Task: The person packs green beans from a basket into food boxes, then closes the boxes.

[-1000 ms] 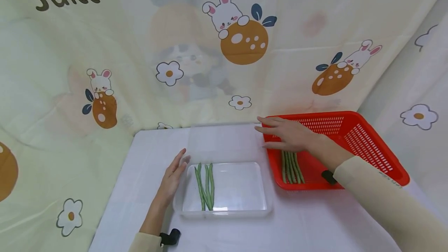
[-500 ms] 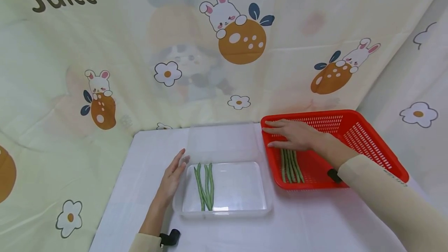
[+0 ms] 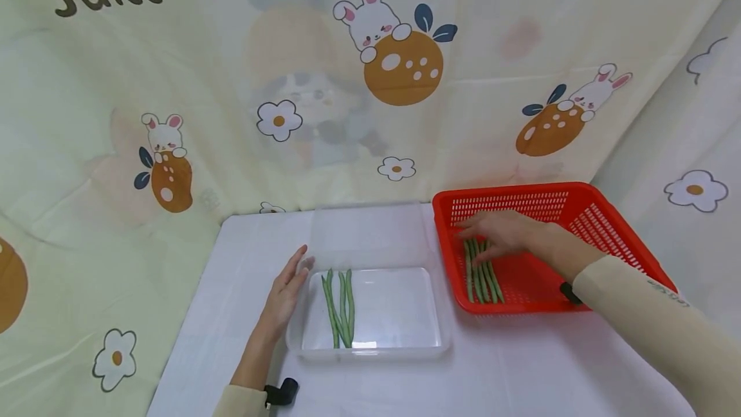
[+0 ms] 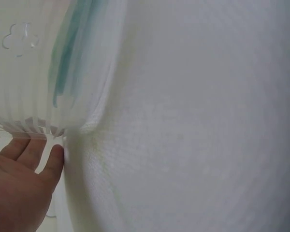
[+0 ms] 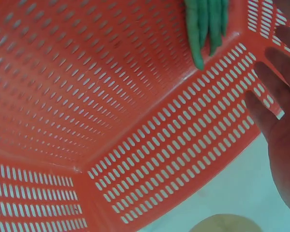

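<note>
Several green beans lie side by side along the left part of a red perforated basket. My right hand hovers over their far ends, fingers spread and nothing held. In the right wrist view the fingers show inside the basket wall, apart from the beans. To the left stands a clear plastic box with several green beans at its left side. Straight fingers of my left hand touch that box's left wall, also visible in the left wrist view beside the box.
A white cloth covers the table, and a printed curtain hangs behind it. The basket's left wall stands close to the box's right side. A black wrist camera sits at my left wrist.
My right hand has come back from the basket's far left rim, lowering toward the beans, its fingers now bending downward. My left hand and the box have stayed put.
</note>
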`<control>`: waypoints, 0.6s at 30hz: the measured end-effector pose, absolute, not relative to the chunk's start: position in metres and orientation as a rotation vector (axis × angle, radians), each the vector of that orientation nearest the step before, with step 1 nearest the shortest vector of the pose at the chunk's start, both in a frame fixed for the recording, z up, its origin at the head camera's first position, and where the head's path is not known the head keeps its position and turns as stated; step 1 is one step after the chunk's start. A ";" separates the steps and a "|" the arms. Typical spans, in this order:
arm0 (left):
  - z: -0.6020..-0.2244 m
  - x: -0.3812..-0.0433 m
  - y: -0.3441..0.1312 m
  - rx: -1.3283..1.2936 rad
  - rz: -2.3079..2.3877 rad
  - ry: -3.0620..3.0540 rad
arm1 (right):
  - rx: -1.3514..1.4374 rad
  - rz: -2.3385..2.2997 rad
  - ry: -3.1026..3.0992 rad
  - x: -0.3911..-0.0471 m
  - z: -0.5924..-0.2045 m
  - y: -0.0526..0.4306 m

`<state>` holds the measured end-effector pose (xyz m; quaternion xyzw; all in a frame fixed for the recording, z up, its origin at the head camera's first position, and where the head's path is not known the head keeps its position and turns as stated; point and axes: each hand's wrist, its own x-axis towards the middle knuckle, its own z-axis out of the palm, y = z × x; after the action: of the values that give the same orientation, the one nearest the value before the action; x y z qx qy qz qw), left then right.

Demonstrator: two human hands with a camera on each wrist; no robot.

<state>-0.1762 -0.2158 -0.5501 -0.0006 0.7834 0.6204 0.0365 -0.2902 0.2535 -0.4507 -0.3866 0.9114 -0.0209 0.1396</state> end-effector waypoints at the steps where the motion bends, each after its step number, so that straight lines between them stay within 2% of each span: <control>1: -0.550 -0.176 -0.216 -0.003 1.906 2.409 | -1.135 -0.062 2.601 -0.290 -0.451 0.253; 9: -0.551 -0.174 -0.217 -0.005 1.907 2.403 | -1.167 -0.044 2.436 -0.290 -0.453 0.241; 18: -0.550 -0.172 -0.216 0.003 1.907 2.406 | -1.027 0.029 2.379 -0.289 -0.458 0.230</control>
<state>-0.1721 -0.2164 -0.5501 0.0010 0.7831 0.6209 0.0357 -0.2892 0.2296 -0.4584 -0.3814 0.8836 0.0107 0.2716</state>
